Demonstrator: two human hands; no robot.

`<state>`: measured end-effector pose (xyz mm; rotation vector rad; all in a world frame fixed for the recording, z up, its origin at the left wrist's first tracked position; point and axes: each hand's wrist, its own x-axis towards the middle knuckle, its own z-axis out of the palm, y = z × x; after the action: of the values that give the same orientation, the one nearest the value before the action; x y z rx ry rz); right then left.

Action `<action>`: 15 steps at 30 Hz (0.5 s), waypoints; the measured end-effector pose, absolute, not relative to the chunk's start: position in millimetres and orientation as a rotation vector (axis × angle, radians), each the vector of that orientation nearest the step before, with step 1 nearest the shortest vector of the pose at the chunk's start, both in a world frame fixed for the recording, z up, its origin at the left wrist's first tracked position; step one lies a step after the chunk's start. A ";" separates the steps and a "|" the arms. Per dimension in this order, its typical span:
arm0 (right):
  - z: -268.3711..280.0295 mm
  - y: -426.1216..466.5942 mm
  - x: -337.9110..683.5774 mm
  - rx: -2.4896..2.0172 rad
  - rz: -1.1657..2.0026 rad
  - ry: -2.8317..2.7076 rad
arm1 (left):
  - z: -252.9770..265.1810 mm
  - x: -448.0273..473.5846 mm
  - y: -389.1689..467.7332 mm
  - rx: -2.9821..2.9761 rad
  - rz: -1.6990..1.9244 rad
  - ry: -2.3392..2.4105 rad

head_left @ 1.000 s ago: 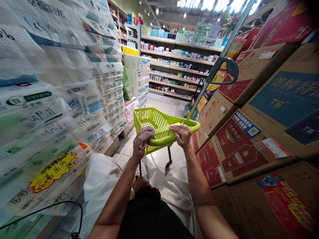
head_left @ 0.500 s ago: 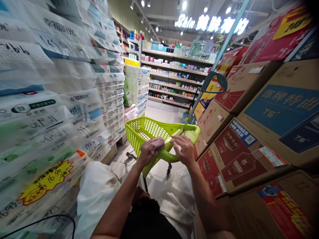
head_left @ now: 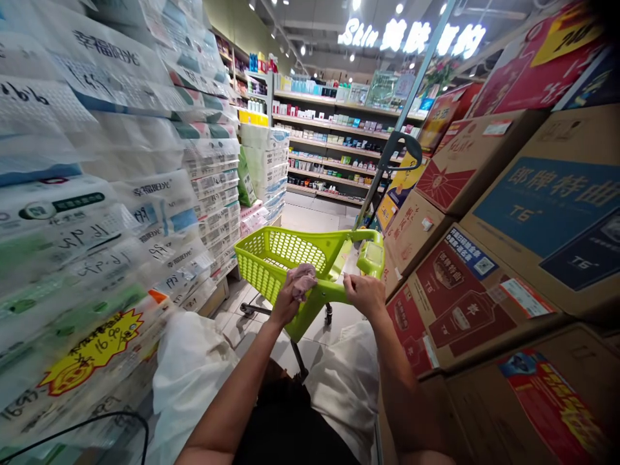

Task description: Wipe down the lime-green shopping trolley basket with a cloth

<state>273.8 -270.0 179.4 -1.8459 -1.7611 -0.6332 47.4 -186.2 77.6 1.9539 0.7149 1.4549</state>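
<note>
A lime-green shopping cart (head_left: 256, 268) with a perforated basket stands in front of me. My left hand (head_left: 287, 300) is closed on a crumpled, greyish-purple cloth (head_left: 304, 281), which lies against the rim of the basket at its near side. My right hand (head_left: 365, 294) is wrapped round the cart's green side bar, right of the cloth. Beyond that hand, a bulky green handle part (head_left: 372, 257) shows at the cart's right end. White trousers and a black top are visible below my forearms.
Wrapped paper packs (head_left: 159, 194) are stacked high on the left. Cardboard cartons (head_left: 465, 303) form a wall close on the right. A dark trolley handle (head_left: 402, 152) rises by the cartons. Shelves of small goods (head_left: 334, 129) stand at the aisle's far end.
The cart has swung slightly, its basket end going left. My right hand has gone from spread fingers over the handle to a closed grip on the bar. The cloth stays in my left hand.
</note>
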 end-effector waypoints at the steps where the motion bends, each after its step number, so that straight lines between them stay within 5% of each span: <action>1: 178.7 -268.5 276.4 -1.836 -0.634 -1.768 | 75.6 44.4 -181.0 1.973 1.458 0.767; 6: 174.5 -260.2 286.1 -1.764 -0.665 -1.803 | 63.2 28.0 -152.7 1.748 1.650 1.126; 15: 172.5 -257.8 289.5 -1.518 -0.715 -1.888 | 80.4 46.8 -167.7 1.898 1.523 0.954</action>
<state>289.5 -257.8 172.5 -1.5175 -1.8880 -0.7151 46.8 -167.7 80.4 1.8985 0.9544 1.5233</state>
